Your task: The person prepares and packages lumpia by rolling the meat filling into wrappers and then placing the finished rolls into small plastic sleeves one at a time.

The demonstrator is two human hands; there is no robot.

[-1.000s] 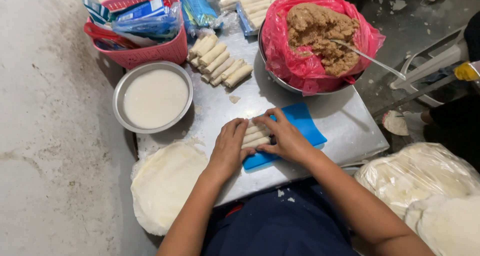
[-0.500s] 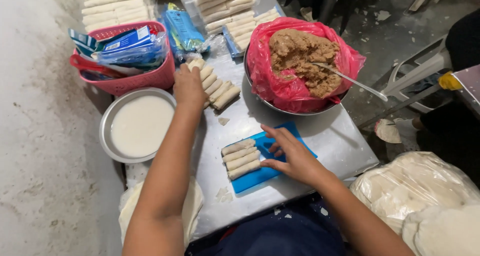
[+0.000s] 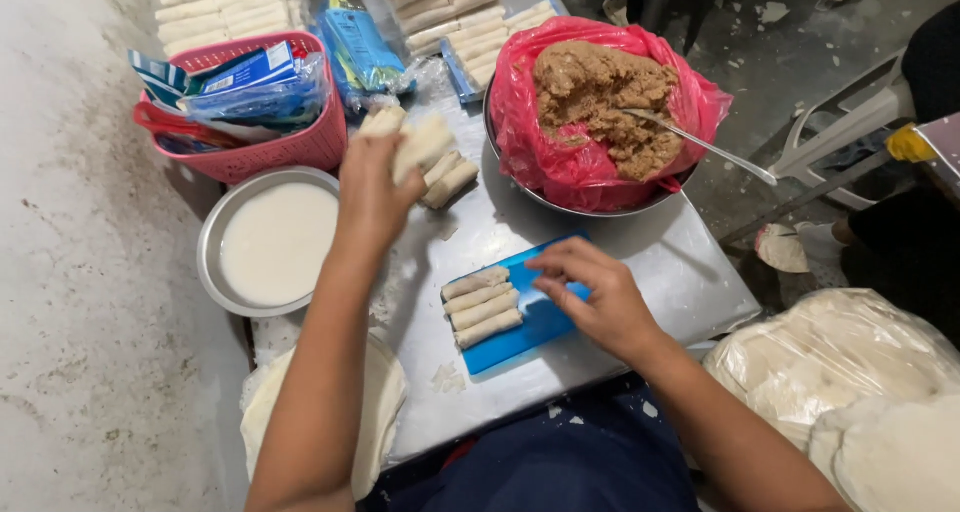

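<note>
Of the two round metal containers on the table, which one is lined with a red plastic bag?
The metal bowl at the far right, holding brown filling and a spoon; the pan at left holds only white liquid.

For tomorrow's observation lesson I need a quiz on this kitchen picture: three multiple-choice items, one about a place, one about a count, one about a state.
1. Where does the spoon rest?
A. in the filling in the red-lined bowl
B. in the round pan of white liquid
C. in the pink basket

2. How many rolls lie on the blue board?
A. two
B. four
C. seven

3. What is the left hand doing?
A. lying flat on the table
B. gripping the spoon
C. at the pile of rolls by the basket

Answers: 1 A, its bowl end sinks into the brown filling; 2 B, four rolls lie side by side; 3 C, the hand covers that pile, far from the spoon.
</note>
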